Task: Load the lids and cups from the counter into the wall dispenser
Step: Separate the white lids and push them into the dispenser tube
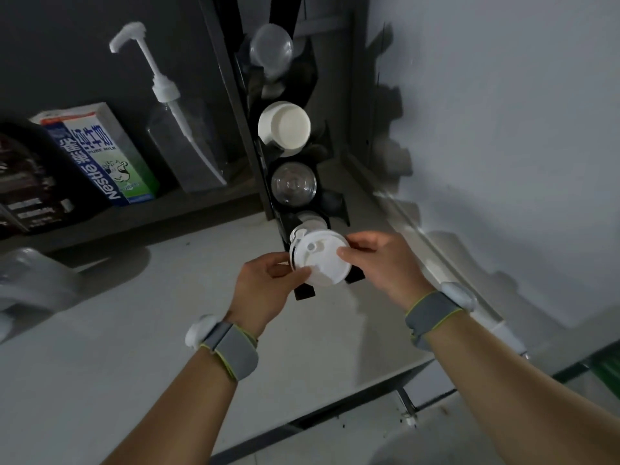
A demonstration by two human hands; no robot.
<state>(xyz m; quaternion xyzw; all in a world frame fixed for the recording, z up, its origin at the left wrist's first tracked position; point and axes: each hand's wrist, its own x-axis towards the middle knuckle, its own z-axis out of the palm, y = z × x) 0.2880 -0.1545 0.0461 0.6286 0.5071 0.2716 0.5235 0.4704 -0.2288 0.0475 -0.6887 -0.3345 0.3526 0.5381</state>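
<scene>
A black wall dispenser [268, 196] runs up the wall with several slots. Its top slot holds clear cups [271, 45], the one below holds white cups [285, 127], and the third holds clear domed lids [293, 184]. At the lowest slot, both hands hold a stack of white flat lids [320, 258]. My left hand [265, 286] pinches its lower left edge. My right hand [382, 260] grips its right edge, thumb on the top lid. The slot behind the lids is mostly hidden.
A light counter [134, 347] lies below the hands. A Nestle milk carton [100, 156] and a clear pump bottle [181, 139] stand on a dark shelf at left. A pale wall [503, 129] is at right, and a grey object [30, 283] sits at far left.
</scene>
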